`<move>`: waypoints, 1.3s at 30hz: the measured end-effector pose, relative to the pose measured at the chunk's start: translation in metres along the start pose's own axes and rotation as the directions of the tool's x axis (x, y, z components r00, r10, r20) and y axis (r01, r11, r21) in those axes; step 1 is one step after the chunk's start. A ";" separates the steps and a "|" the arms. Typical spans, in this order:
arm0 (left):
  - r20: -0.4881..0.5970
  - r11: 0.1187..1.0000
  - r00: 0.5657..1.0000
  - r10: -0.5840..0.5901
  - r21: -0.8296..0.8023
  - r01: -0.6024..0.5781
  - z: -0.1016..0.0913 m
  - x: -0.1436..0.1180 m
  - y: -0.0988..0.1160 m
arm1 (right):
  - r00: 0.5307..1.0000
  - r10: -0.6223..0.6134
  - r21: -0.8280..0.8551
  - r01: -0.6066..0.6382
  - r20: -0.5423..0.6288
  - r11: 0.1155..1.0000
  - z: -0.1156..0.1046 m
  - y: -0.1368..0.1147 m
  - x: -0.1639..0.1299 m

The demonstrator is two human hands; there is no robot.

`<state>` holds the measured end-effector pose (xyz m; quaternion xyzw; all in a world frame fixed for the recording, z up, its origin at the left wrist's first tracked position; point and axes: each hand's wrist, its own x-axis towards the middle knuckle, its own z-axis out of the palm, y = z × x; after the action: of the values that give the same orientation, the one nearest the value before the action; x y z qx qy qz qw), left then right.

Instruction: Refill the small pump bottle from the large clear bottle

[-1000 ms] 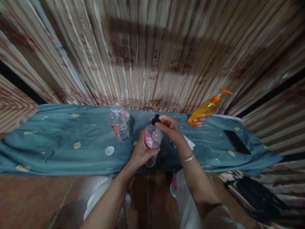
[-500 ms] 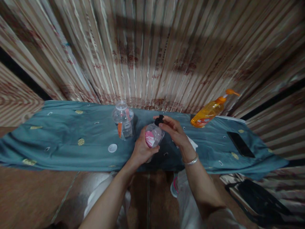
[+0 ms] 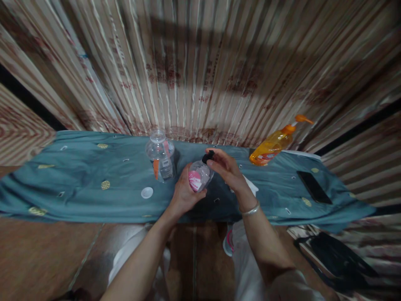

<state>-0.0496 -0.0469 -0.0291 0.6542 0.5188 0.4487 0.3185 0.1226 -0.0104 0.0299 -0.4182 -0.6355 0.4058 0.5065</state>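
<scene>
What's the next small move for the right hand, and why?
Probably a gentle twist of the black top: the right hand has its fingers at it, and the left hand grips the clear bottle, which should brace it.

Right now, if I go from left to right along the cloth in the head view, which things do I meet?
White lid, clear jar, pink-labelled bottle, partly hidden white item, orange bottle, phone.
</scene>
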 end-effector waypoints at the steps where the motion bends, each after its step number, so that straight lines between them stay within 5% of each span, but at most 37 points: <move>1: 0.003 1.000 1.000 -0.002 0.003 0.002 0.000 0.000 0.000 | 0.999 -0.008 -0.047 0.006 -0.043 0.999 0.001 0.001 0.000; 5: 0.010 1.000 1.000 -0.006 0.010 0.006 0.000 -0.001 0.000 | 0.987 -0.023 -0.139 0.001 -0.162 0.990 0.005 0.004 0.001; 11: -0.002 1.000 1.000 0.005 0.019 -0.005 -0.001 -0.001 -0.003 | 0.999 0.032 0.051 -0.033 0.015 0.998 -0.001 0.000 0.001; 18: -0.008 0.999 1.000 0.008 0.036 -0.008 -0.003 -0.002 -0.003 | 0.992 0.006 -0.107 -0.019 -0.125 0.994 0.003 0.005 0.001; 24: 0.004 0.998 1.000 -0.014 0.056 0.014 -0.006 -0.001 -0.001 | 0.998 0.048 0.099 -0.051 0.027 0.994 0.003 0.002 0.000; 30: -0.012 0.998 1.000 0.014 0.061 -0.013 -0.007 -0.003 -0.003 | 0.997 0.040 0.000 -0.040 -0.073 0.999 0.006 0.002 0.001; 39: 0.001 0.996 0.999 0.035 0.084 -0.035 -0.011 -0.005 -0.004 | 0.997 0.073 0.150 -0.078 0.038 0.986 0.005 -0.008 -0.002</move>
<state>-0.0617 -0.0512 -0.0293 0.6758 0.5261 0.4321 0.2825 0.1171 -0.0154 0.0357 -0.3956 -0.5947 0.4786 0.5106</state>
